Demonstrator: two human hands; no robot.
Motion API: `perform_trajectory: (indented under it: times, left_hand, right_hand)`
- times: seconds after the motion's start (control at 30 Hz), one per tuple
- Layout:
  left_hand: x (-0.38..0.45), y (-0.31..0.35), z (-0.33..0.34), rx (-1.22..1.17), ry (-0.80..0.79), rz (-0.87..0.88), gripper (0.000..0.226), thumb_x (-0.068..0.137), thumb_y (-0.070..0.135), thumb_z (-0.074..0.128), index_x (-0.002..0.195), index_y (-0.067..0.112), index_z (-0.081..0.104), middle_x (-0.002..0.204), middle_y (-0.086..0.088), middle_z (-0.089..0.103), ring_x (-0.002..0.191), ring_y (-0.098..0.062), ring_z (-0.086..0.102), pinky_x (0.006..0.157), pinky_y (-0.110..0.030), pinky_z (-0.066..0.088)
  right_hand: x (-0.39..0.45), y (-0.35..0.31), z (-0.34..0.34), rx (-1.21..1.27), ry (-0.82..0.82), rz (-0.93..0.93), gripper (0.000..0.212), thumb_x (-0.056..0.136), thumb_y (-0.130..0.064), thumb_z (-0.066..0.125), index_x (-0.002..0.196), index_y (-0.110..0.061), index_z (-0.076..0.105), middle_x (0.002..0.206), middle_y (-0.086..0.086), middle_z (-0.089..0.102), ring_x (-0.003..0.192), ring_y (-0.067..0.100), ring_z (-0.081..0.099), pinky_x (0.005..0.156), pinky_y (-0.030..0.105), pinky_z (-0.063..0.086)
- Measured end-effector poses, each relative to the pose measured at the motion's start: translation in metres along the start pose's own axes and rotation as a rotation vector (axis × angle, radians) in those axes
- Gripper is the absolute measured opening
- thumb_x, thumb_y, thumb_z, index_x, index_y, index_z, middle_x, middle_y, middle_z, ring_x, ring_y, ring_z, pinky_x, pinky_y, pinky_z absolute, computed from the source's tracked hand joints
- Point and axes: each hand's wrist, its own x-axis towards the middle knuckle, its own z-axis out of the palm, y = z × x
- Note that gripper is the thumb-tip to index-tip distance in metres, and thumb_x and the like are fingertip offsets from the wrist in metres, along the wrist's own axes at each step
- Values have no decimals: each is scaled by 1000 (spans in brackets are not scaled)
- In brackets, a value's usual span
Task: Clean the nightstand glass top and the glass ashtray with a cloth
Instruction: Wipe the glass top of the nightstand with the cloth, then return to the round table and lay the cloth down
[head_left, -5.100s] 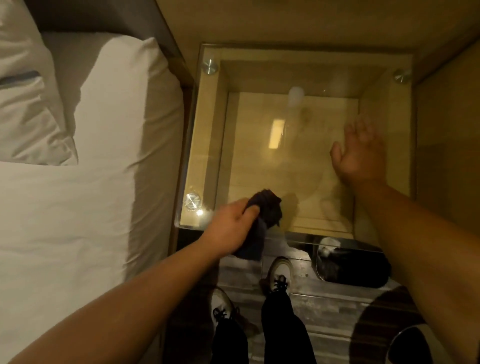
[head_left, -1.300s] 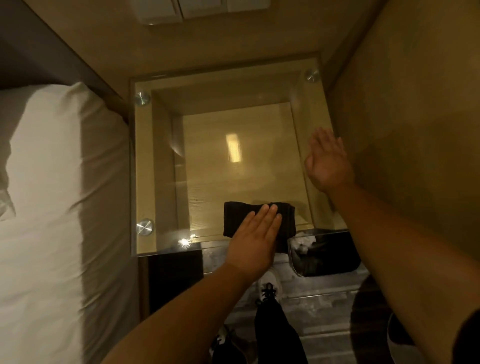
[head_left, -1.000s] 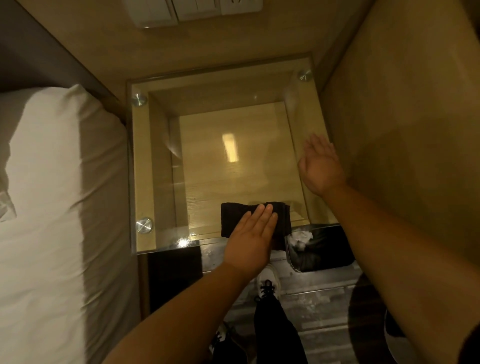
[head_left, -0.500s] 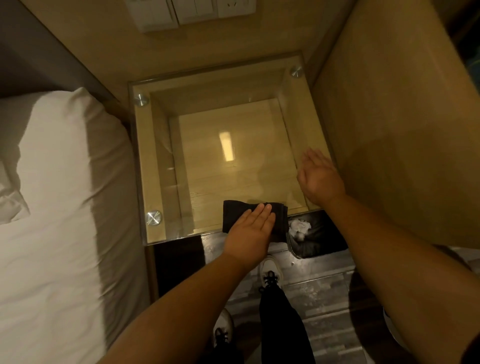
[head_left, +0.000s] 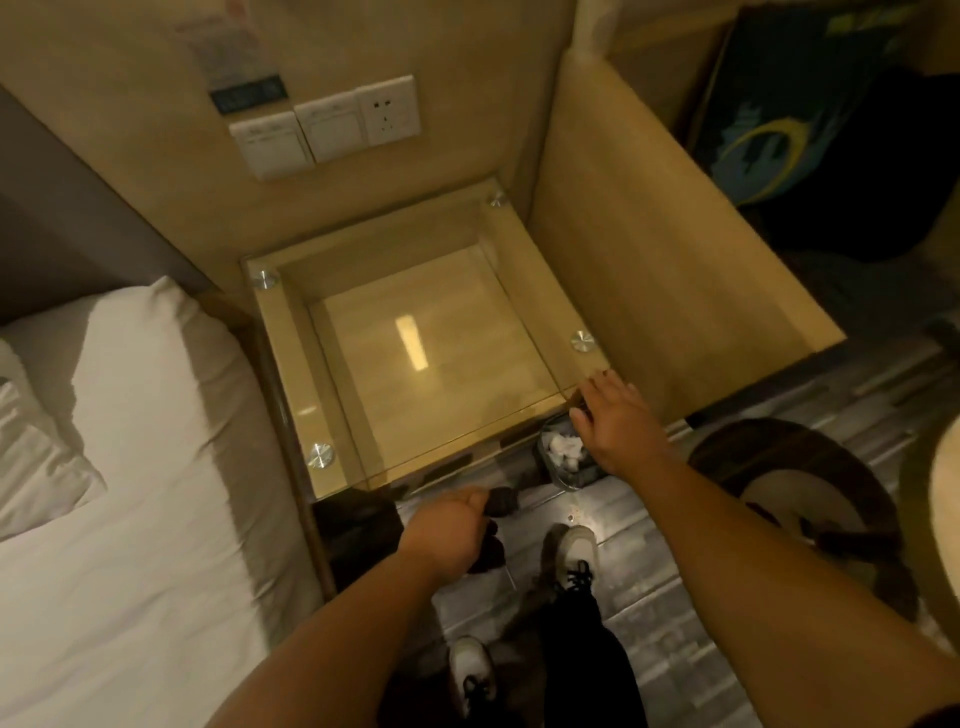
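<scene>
The left hand grips the dark cloth just off the front edge of the table's glass top. The right hand, fingers spread, hovers near its front right corner, above a waste bin.

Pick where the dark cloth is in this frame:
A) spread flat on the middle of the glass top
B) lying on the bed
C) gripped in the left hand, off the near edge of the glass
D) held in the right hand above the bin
C: the left hand curls round the cloth just off the near edge of the glass top; the right hand is open at the near right corner.
</scene>
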Motion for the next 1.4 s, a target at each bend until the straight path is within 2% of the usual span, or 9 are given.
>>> perform_trajectory:
  times: [0.17,0.27,0.4,0.47,0.8,0.97,1.07,1.23,1.4]
  left_hand:
    - [-28,18,-35,89,183,90,46,96,26,44,142,21,36,150,-4,36,132,-24,37,111,-36,26]
    - [-36,30,-62,152,264,126,49,97,27,42,144,19,32,151,-6,35,131,-27,38,110,-38,28]
    - [-34,49,-76,210,313,143,52,98,27,45,146,21,28,155,-4,29,139,-27,30,114,-35,13]
    - [-30,61,-76,236,308,164,53,97,26,47,146,22,28,155,-3,28,140,-28,28,112,-34,9]
    - [-2,174,-37,369,219,430,47,98,25,43,143,16,36,154,-6,31,139,-25,29,115,-35,15]
    - [15,247,-7,424,144,551,54,97,21,46,147,17,27,157,-4,22,144,-22,19,117,-35,10]
    - [22,300,15,465,100,634,55,94,21,49,145,11,30,154,-9,28,140,-26,27,117,-36,13]
    - [32,388,55,510,66,760,46,87,19,52,132,11,43,140,-11,45,120,-29,45,103,-37,32]
    - [48,469,106,558,23,859,49,96,21,40,144,12,33,154,-8,29,142,-21,23,117,-36,12]
  right_hand:
    - [-51,-9,-11,-50,-51,22,59,100,-44,29,150,-14,22,159,7,18,147,24,9,117,38,5]
    - [-70,-13,-22,-59,-34,50,60,100,-45,28,151,-15,20,160,6,15,147,22,6,118,38,2]
    - [-91,-7,-37,-79,-4,92,62,99,-47,25,152,-16,16,161,4,11,148,21,3,117,38,1]
    - [-104,0,-43,-78,7,123,62,99,-47,24,152,-16,14,161,5,9,148,22,2,117,38,1]
    - [-211,93,-55,-43,123,335,62,99,-48,24,151,-15,17,160,6,14,148,22,6,118,38,4]
    - [-270,150,-53,-36,152,492,62,98,-49,23,151,-17,19,160,4,15,147,22,7,116,37,2]
    - [-310,188,-54,-15,174,571,61,98,-48,25,150,-17,22,159,5,19,147,23,10,116,38,3]
    - [-369,252,-49,17,191,679,61,98,-46,29,150,-14,23,158,8,23,146,27,14,117,40,8]
    - [-421,325,-41,45,181,758,60,99,-44,32,150,-13,24,158,9,22,146,27,14,118,40,8]
